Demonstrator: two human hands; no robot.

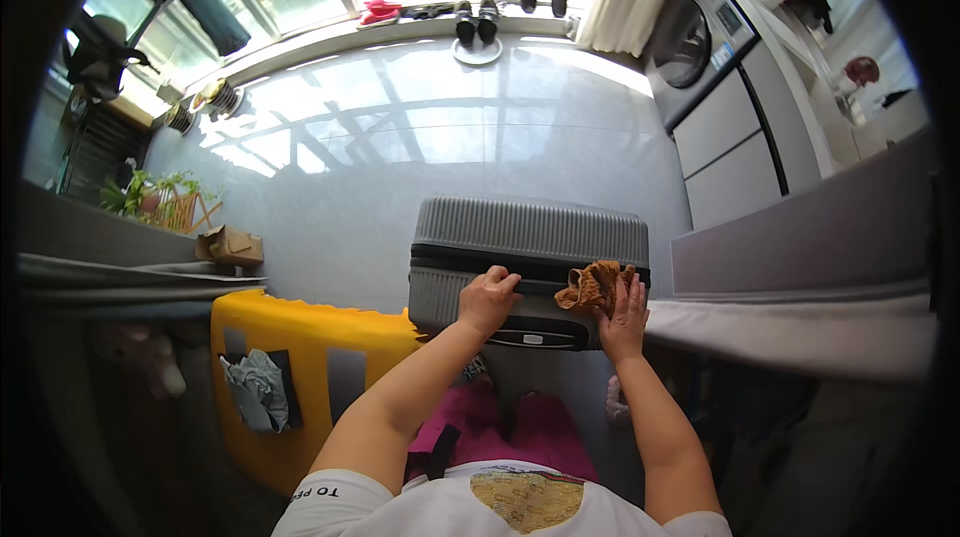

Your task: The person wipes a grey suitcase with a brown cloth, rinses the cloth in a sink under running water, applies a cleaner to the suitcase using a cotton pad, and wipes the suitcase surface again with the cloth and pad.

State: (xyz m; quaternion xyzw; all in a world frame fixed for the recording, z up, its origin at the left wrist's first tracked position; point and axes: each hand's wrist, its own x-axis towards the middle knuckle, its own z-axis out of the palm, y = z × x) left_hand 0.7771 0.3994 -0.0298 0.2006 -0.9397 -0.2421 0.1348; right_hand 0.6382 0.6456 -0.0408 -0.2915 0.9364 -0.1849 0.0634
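Observation:
A grey ribbed suitcase [530, 225] stands on the floor in front of me, with a black zipper band running along its side. My left hand [488, 299] is closed at that band, its fingertips pinched together; what they hold is hidden. On the right end of the suitcase, a crumpled brown cloth [594, 287] lies under my right hand [626, 315]. The right fingers stretch over the cloth's edge and the thumb lies against its near side, keeping it against the suitcase. A black carry handle [540, 337] shows on the side nearest me.
To the left is a yellow cover [300, 322] with a grey-blue cloth [258, 387] on it. A cardboard box [230, 246] and potted plants stand beyond. Slippers [477, 22] sit by the window. A washing machine [690, 42] and cabinets line the right; curtains hang at both sides.

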